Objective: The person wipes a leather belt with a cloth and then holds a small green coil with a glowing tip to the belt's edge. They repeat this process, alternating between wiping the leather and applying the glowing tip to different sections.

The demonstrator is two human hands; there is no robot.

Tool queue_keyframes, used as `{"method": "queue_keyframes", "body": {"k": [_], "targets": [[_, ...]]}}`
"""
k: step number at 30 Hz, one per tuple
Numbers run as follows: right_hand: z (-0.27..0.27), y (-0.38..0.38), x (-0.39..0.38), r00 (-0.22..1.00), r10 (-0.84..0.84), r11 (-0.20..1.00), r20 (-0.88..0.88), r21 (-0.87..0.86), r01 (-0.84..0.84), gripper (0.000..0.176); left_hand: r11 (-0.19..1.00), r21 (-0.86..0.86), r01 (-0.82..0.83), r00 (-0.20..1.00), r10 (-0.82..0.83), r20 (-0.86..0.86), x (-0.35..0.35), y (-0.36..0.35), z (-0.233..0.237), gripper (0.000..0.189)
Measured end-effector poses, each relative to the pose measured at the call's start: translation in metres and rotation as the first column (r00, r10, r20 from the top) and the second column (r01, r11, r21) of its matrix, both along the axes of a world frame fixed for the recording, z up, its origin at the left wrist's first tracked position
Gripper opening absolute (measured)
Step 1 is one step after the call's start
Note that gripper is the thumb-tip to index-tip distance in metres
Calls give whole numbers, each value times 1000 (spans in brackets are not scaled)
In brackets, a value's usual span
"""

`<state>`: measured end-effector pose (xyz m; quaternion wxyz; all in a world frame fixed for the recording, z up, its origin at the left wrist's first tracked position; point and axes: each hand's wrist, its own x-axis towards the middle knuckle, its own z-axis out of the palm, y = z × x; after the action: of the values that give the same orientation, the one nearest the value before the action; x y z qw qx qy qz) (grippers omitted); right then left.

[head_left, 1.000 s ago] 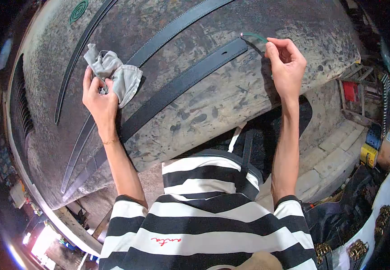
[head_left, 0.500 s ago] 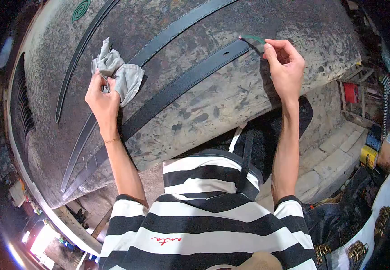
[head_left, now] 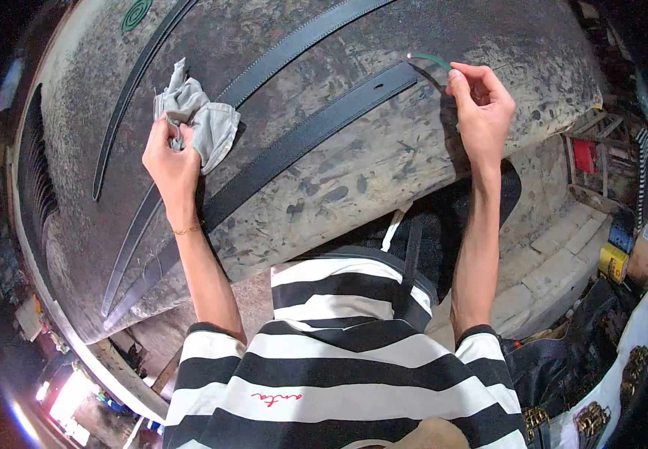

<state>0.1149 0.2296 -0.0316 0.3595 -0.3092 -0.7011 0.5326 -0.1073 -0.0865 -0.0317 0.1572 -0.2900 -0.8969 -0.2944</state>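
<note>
Between thumb and fingers, my right hand (head_left: 483, 108) pinches a thin curved green piece (head_left: 432, 59) with a glowing pinkish tip. That tip is just above the end of a dark stitched strap (head_left: 294, 144), apart from it; the strap has a small slot near this end. My left hand (head_left: 172, 161) is closed on a crumpled grey cloth (head_left: 215, 123), over a second stitched strap (head_left: 286, 52). Farther left a narrower dark strap (head_left: 131, 86) curves across the worn table (head_left: 339, 191).
A green coil (head_left: 135, 15) lies at the table's far left. Right of the table are a wooden frame with a red item (head_left: 584, 155) and a yellow can (head_left: 613, 262). Metal buckles (head_left: 592, 419) sit at the lower right. Dark strips hang at the left edge.
My right hand has moved slightly right with the green piece, and the glowing tip has come away from the strap's end. My left hand has barely moved.
</note>
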Motion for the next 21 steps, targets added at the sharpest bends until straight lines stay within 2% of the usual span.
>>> {"method": "queue_keyframes", "body": {"k": [6, 9, 13, 15, 17, 18, 21], "targets": [[-2, 1, 1, 992, 41, 998, 115, 52, -48, 11, 1000, 5, 24, 1000, -24, 15, -2, -2, -1, 16], [0, 0, 0, 999, -9, 1000, 31, 31, 8, 11, 1000, 20, 21, 1000, -21, -10, 0, 1, -1, 16], [1, -1, 0, 999, 15, 1000, 40, 19, -16, 11, 1000, -9, 15, 1000, -14, 6, -3, -3, -2, 17], [3, -2, 1, 990, 48, 998, 136, 42, -54, 11, 999, -38, 19, 1000, -19, -3, -3, -3, -2, 20], [0, -1, 1, 995, 36, 999, 91, 26, -38, 11, 1000, -10, 14, 1000, -14, 4, -1, 1, 0, 15], [-1, -1, 1, 999, 23, 1000, 44, 10, -24, 11, 1000, 18, 9, 1000, -9, 9, 0, 3, 1, 20], [1, -2, -1, 999, 4, 1000, 37, 13, -5, 11, 999, 47, 7, 999, -9, 38, 2, 4, 2, 20]]}}
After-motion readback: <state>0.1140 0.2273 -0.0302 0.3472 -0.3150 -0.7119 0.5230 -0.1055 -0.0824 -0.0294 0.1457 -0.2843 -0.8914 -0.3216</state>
